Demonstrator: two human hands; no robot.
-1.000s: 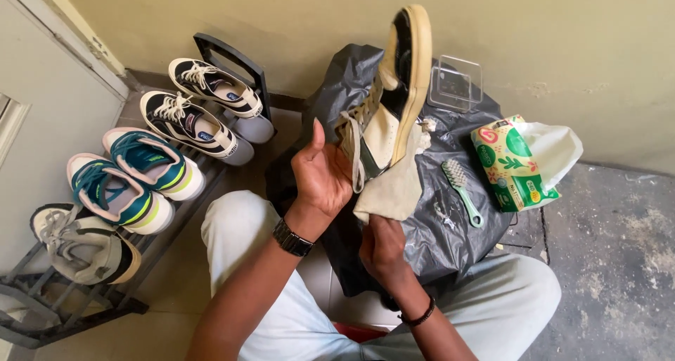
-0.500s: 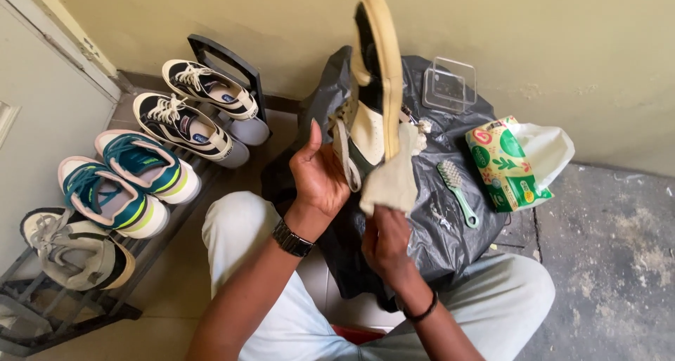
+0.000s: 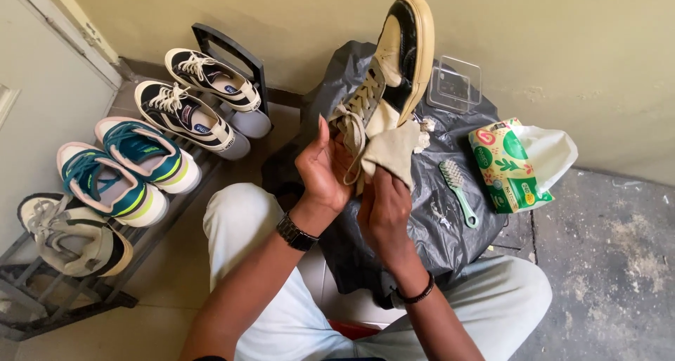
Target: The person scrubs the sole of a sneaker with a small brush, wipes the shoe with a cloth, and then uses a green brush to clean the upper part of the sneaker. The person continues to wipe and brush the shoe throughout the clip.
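Observation:
My left hand grips the heel end of a cream and black sneaker, held up on end with its toe pointing upward and its laces hanging. My right hand presses a beige cloth against the lower part of the shoe. Both hands sit over a black plastic bag spread in front of my lap. A black watch is on my left wrist, a dark band on the right.
A green brush lies on the bag. A clear plastic lid and a green wipes pack sit near the wall. A black rack at left carries several sneakers. Grey concrete floor lies at right.
The shoe has turned so its sole edge faces right and its laced upper faces me. My right hand has risen with the cloth onto the shoe's lower part.

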